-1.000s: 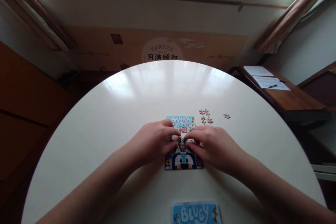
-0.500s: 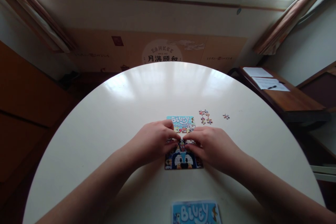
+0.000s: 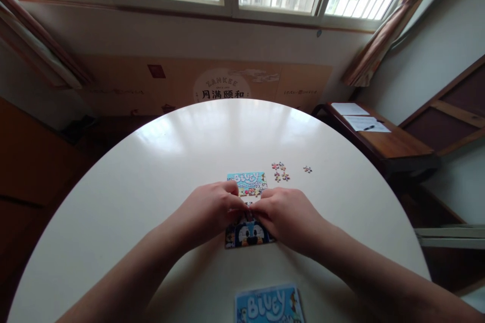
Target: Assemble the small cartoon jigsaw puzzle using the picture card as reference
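Note:
A partly joined jigsaw puzzle (image 3: 251, 234) lies on the white table, with a blue cartoon dog's face on its near part. Its far part (image 3: 247, 177) carries the word BLUEY, and a pale gap shows between the two parts. Over the middle of the puzzle, my left hand (image 3: 214, 207) is closed, thumb and finger pinched at a jigsaw puzzle piece. From the other side my right hand (image 3: 286, 214) pinches at the same spot, its fingertips meeting the left ones. The fingers hide most of that piece.
Several loose puzzle pieces (image 3: 280, 171) lie beyond my right hand, and one single piece (image 3: 307, 169) sits farther right. A blue BLUEY picture card or box (image 3: 267, 305) rests at the near edge of view. Beyond the round table (image 3: 151, 176) stands a wooden desk (image 3: 401, 139) with papers.
My fingertips have drawn closer together over the middle of the puzzle, covering more of it. The whole view has shifted, with the scene now farther left in the picture.

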`<state>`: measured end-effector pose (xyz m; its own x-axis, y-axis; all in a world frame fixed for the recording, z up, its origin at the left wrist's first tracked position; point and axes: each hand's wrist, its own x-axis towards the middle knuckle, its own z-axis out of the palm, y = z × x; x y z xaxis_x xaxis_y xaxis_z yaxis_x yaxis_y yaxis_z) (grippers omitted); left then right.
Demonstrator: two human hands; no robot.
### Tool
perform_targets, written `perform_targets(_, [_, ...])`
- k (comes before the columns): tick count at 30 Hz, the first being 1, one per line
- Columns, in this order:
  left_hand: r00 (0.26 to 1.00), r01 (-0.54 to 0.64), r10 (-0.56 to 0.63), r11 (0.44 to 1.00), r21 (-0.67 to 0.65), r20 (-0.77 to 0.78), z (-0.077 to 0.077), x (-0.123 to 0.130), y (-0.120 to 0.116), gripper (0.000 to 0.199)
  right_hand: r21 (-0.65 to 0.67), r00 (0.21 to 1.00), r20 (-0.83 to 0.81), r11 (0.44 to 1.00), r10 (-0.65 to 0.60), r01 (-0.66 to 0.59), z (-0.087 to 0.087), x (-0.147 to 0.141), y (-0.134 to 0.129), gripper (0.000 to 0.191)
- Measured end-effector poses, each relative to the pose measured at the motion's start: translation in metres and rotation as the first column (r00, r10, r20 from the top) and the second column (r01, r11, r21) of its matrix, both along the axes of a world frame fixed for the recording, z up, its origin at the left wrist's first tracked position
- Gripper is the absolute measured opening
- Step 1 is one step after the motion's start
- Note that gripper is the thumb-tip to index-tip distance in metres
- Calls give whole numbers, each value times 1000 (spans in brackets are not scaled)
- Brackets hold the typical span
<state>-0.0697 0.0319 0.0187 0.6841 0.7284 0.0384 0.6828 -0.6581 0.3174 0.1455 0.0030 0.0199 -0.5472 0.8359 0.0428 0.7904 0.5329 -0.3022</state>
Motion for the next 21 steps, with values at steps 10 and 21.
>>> perform_targets(10, [988,79,-66,993,87,-136,13,6,-15,22,47,989,133,996,65,-72,7,1,-14,19])
perform_targets(21, [993,88,-82,994,65,-80,14,10,-12,20,-2,973,207,994,105,-107,16,8,-11,26])
